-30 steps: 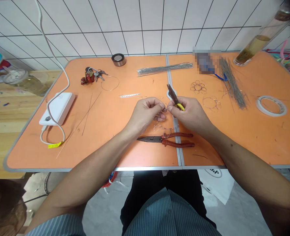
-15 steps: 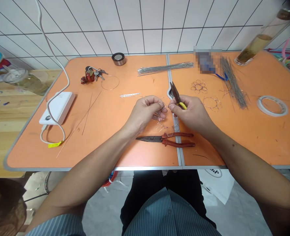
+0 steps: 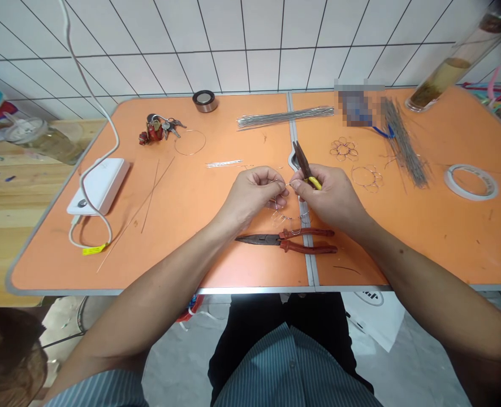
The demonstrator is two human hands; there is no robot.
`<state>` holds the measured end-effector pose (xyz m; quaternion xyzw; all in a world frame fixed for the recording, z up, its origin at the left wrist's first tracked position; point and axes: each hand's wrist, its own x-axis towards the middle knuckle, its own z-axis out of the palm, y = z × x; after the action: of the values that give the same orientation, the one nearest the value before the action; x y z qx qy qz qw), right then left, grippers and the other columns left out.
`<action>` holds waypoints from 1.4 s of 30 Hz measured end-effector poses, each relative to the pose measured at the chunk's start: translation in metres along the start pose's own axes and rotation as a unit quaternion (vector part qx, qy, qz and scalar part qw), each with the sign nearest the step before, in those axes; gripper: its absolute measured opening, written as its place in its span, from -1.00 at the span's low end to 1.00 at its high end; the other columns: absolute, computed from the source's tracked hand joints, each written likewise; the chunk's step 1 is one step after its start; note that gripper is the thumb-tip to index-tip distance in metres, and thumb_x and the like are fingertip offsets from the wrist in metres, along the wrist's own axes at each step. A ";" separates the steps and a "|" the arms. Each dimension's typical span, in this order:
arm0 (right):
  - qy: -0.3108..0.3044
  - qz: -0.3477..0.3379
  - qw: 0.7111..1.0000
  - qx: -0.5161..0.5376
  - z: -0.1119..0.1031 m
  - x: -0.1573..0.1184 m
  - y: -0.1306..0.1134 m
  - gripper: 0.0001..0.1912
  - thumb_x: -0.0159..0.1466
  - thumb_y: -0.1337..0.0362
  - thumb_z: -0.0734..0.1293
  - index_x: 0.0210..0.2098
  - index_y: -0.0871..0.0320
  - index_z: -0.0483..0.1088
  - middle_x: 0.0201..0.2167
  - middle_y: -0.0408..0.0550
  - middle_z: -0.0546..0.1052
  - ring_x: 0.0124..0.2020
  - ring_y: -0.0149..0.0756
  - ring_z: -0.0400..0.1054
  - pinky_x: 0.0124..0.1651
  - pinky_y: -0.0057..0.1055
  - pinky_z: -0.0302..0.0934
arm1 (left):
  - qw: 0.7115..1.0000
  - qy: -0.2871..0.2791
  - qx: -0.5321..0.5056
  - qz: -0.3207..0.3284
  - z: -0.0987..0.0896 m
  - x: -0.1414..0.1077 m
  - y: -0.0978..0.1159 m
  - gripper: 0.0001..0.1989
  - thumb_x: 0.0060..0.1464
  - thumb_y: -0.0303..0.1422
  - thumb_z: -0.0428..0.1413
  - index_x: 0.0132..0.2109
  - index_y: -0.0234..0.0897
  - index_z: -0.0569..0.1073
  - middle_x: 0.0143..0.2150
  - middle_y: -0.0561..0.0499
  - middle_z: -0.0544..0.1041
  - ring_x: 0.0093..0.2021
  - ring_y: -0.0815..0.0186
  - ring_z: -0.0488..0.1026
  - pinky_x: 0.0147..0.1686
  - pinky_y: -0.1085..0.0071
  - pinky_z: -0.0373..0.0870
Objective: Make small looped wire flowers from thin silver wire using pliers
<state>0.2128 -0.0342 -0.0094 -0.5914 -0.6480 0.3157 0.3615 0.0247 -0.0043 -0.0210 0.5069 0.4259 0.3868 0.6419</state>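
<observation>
My left hand (image 3: 262,189) is closed, pinching a thin looped wire piece (image 3: 281,217) whose loops hang below the fingers. Close on its right, my right hand (image 3: 329,189) is closed around small pliers with yellow handles (image 3: 303,161), jaws pointing up and away from me. The thumb and forefinger of that hand also meet at the wire. Just below the hands lie long-nose pliers with red handles (image 3: 286,240), the wire loops reaching down to their upper handle. Two flower-like wire shapes, one closed (image 3: 344,148) and one partly looped (image 3: 367,178), lie to the right.
Wire bundles (image 3: 284,117) (image 3: 405,147) lie at the back. A tape roll (image 3: 205,101), keys (image 3: 163,129), a white power bank (image 3: 98,186) with a cable and a white tape ring (image 3: 471,182) rest around the orange table (image 3: 233,274). A glass bottle (image 3: 441,82) stands back right.
Both hands stay almost in place. The hanging wire loops have shifted slightly, and the left fingers have moved a little around the wire.
</observation>
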 end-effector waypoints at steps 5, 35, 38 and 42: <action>0.000 0.003 1.000 -0.002 0.001 0.000 0.000 -0.85 0.34 0.19 0.35 -0.33 0.11 0.46 -0.46 -0.15 0.42 -0.37 -0.27 0.28 -0.28 -0.29 0.10 | 1.000 0.010 0.008 0.014 0.001 -0.001 0.000 -0.94 0.02 -0.48 0.26 -0.36 -0.27 0.53 -0.37 -0.01 0.65 -0.44 0.38 0.57 -0.38 0.45 0.52; -0.003 0.009 1.000 0.013 0.002 0.001 0.003 -0.85 0.34 0.18 0.36 -0.31 0.11 0.48 -0.46 -0.16 0.43 -0.37 -0.28 0.28 -0.27 -0.30 0.11 | 0.999 -0.008 -0.035 -0.013 -0.002 0.002 -0.004 -0.91 0.14 -0.40 0.27 -0.33 -0.28 0.53 -0.37 -0.02 0.65 -0.47 0.39 0.56 -0.40 0.47 0.51; -0.008 0.009 1.000 0.029 0.004 0.001 0.005 -0.85 0.33 0.17 0.37 -0.30 0.10 0.47 -0.46 -0.17 0.45 -0.35 -0.26 0.31 -0.25 -0.31 0.13 | 0.998 -0.003 -0.055 -0.025 -0.002 0.002 -0.004 -0.88 0.11 -0.38 0.31 -0.32 -0.29 0.53 -0.37 -0.02 0.65 -0.48 0.40 0.56 -0.41 0.47 0.52; -0.015 0.002 0.999 0.028 -0.001 0.004 0.006 -0.79 0.38 0.11 0.36 -0.30 0.09 0.46 -0.45 -0.15 0.48 -0.33 -0.24 0.35 -0.24 -0.31 0.15 | 0.996 0.012 -0.077 -0.042 -0.004 0.003 -0.001 -0.84 0.05 -0.35 0.35 -0.34 -0.30 0.52 -0.38 -0.04 0.65 -0.48 0.39 0.56 -0.41 0.46 0.54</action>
<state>0.2165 -0.0300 -0.0140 -0.5774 -0.6432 0.3433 0.3675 0.0225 -0.0001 -0.0228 0.4334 0.4233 0.3973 0.6893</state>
